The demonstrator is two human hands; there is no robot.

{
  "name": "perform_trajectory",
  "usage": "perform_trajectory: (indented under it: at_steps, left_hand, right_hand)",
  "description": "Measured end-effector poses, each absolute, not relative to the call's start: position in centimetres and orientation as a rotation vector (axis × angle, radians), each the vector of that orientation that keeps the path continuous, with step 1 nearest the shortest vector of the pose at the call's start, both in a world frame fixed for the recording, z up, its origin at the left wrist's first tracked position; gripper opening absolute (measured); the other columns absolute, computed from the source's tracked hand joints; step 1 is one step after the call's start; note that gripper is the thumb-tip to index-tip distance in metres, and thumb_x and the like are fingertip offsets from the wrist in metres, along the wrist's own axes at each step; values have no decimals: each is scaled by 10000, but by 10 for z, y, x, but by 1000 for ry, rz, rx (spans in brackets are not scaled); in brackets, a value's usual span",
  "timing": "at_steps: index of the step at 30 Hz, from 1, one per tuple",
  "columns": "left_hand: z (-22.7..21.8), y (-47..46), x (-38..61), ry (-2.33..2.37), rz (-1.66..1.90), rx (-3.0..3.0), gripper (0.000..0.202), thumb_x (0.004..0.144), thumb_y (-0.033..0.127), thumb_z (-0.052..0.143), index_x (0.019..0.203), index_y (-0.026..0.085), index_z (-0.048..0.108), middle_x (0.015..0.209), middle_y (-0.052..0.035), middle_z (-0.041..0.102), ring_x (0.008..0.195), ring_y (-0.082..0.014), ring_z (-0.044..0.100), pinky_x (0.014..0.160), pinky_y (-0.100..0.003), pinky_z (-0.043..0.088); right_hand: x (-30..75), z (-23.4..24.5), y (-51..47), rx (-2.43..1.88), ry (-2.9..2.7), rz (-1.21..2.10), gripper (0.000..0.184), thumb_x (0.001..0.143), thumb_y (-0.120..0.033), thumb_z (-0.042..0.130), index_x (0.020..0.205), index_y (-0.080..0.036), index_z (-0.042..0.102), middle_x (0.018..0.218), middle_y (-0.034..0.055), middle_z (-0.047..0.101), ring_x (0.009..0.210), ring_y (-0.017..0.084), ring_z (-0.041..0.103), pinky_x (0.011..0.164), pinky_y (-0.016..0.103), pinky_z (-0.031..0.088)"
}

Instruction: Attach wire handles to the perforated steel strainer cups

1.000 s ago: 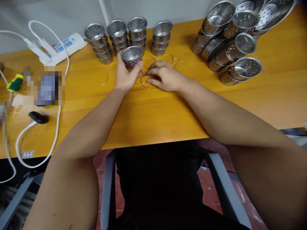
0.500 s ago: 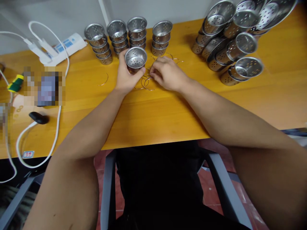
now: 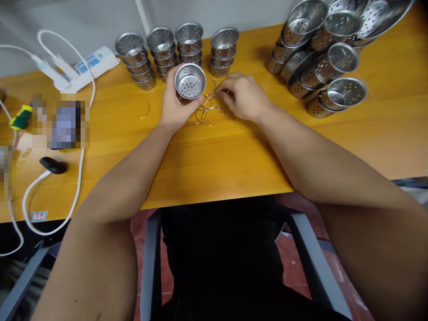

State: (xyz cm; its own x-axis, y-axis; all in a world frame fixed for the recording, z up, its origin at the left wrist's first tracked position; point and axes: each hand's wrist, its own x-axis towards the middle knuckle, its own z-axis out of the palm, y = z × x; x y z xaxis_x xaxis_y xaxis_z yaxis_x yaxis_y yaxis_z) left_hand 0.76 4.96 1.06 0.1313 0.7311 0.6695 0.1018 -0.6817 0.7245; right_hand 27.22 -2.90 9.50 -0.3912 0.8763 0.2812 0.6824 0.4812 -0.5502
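Perforated cup (image 3: 190, 84) is resting tilted in my left hand (image 3: 176, 108) over the yellow wooden tabletop (image 3: 214, 156), my right hand (image 3: 245, 96) pinching thin wire (image 3: 210, 96), while stacked cups (image 3: 223, 51) and a power strip (image 3: 100, 62) are lining the grey wall (image 3: 257, 13).

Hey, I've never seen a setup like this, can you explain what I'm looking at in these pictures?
There's no machine here: these are a person's bare hands. Every picture comes from one camera worn on the head, looking forward and down. The left hand has a metal cup with holes in its grip, the opening tilted toward the camera. The right hand is at some thin curved wires; whether it pinches one is hard to tell. On the wooden table, similar cups stand stacked behind, more are piled at right, and a white power strip lies at left.
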Motion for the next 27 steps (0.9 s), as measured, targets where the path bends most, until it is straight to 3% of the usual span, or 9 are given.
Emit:
perform_trajectory:
  at_steps: [4, 9, 13, 18, 22, 27]
  left_hand:
    - [7, 52, 7, 784, 1613, 1917, 949, 843, 815, 1042, 1557, 441, 541, 1566, -62, 740, 1511, -375, 733, 1360, -586, 610]
    - [18, 43, 3, 843, 1601, 1926, 950, 806, 817, 1092, 1521, 423, 607, 1598, -45, 737, 1554, -378, 675, 1381, -640, 566]
    - [19, 38, 0, 836, 1651, 1986, 876, 819, 804, 1081, 1476, 459, 616, 1523, -29, 764, 1517, -380, 702, 1324, -665, 592]
    - [16, 38, 1, 873, 1592, 2063, 820, 885, 744, 1081, 1470, 417, 610, 1424, -29, 812, 1502, -345, 715, 1324, -626, 608]
    - [18, 27, 4, 811, 1497, 2141, 795, 880, 673, 1082, 1483, 425, 628, 1480, -55, 805, 1415, -368, 792, 1227, -606, 685]
    - [18, 14, 8, 829, 1323, 2224, 924, 835, 585, 1128, 1571, 334, 629, 1567, -128, 765, 1536, -438, 741, 1324, -630, 640]
  right_hand:
    - [276, 85, -21, -1291, -2192, 464, 138, 1075, -494, 761, 954, -431, 781, 1226, 70, 853, 1342, 473, 708, 1253, 720, 518]
    - [281, 64, -2, -1353, -2181, 394, 238, 1078, -473, 812, 869, -377, 750, 1101, 67, 836, 1297, 420, 692, 1250, 681, 486]
    - [282, 64, 1, -1374, -2173, 303, 195, 1104, -427, 768, 929, -341, 769, 1170, 92, 837, 1222, 398, 714, 1182, 647, 513]
    - [279, 79, -11, -1243, -1918, 224, 158, 1118, -365, 671, 1117, -334, 825, 1231, 116, 850, 1139, 355, 726, 1065, 571, 560]
    - [273, 87, -19, -1114, -1703, 216, 196, 1154, -441, 666, 1127, -331, 826, 1195, 134, 842, 1111, 358, 741, 1052, 569, 583]
    - [255, 91, -25, -1047, -1536, 503, 287, 1044, -752, 765, 1125, -478, 792, 1099, 16, 833, 973, 333, 728, 980, 572, 606]
